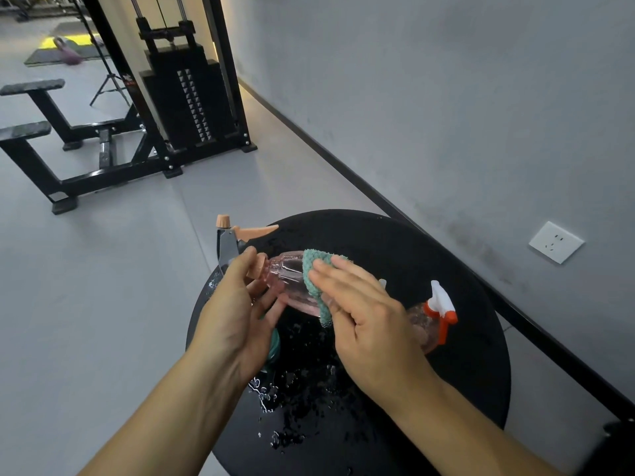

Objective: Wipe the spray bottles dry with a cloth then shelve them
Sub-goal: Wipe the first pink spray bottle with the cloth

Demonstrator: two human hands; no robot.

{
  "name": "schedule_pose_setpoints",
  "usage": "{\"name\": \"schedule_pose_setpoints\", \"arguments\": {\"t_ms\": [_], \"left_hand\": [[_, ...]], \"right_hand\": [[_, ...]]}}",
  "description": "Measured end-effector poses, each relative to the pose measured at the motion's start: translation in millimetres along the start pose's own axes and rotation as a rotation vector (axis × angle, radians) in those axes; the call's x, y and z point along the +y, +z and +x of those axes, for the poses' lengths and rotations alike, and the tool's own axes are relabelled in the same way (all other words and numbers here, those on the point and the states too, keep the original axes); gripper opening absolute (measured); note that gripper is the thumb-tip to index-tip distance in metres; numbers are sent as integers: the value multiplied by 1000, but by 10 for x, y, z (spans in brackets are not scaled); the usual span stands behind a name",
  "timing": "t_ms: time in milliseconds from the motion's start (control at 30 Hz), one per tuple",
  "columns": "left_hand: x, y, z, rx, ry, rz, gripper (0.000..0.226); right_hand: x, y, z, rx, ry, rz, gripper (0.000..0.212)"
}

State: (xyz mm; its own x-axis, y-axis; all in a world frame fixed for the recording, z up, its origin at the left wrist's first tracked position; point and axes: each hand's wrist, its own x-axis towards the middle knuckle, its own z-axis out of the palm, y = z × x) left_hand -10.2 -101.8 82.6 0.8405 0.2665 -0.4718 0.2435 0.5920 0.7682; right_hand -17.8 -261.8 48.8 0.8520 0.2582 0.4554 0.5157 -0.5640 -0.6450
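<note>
A clear pink spray bottle [290, 269] with a grey and peach trigger head lies sideways above the round black table [464, 338]. My left hand [237, 310] grips it at the neck. My right hand [364, 314] presses a teal cloth [318, 273] against the bottle's body, with the cloth wrapped around its side. A second pink bottle [426, 324] with a white and orange trigger lies on the table to the right, partly hidden behind my right hand. A teal object [275, 345] peeks out below my left hand.
Water droplets [295, 389] are spread over the near part of the table. A black weight-stack machine [185, 97] and bench frame [51, 132] stand on the grey floor at the back left. A grey wall with a white socket [555, 242] runs along the right.
</note>
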Motion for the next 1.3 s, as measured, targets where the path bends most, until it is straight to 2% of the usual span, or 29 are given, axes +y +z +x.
{"name": "schedule_pose_setpoints", "arguments": {"t_ms": [100,433,700,800,967,1100,1300], "left_hand": [[-19,-9,3,38,-16,66,31],[-22,-31,38,38,-44,81,18],[-174,15,-25,29,-71,58,14],[-214,13,-14,-3,-84,55,21],[-218,27,-6,-5,-68,40,25],[-257,37,-45,-16,-90,39,18],[-252,45,-20,-18,-68,45,20]], "right_hand": [[5,-3,0,-23,2,-15,43],[59,-34,-12,-14,7,-157,46],[-4,36,-12,-145,-37,-223,46],[-3,22,-1,-202,-70,-240,50],[12,-17,18,-179,-26,-239,51],[2,38,-2,-215,-33,-257,53],[3,-31,29,-164,-1,-225,48]]}}
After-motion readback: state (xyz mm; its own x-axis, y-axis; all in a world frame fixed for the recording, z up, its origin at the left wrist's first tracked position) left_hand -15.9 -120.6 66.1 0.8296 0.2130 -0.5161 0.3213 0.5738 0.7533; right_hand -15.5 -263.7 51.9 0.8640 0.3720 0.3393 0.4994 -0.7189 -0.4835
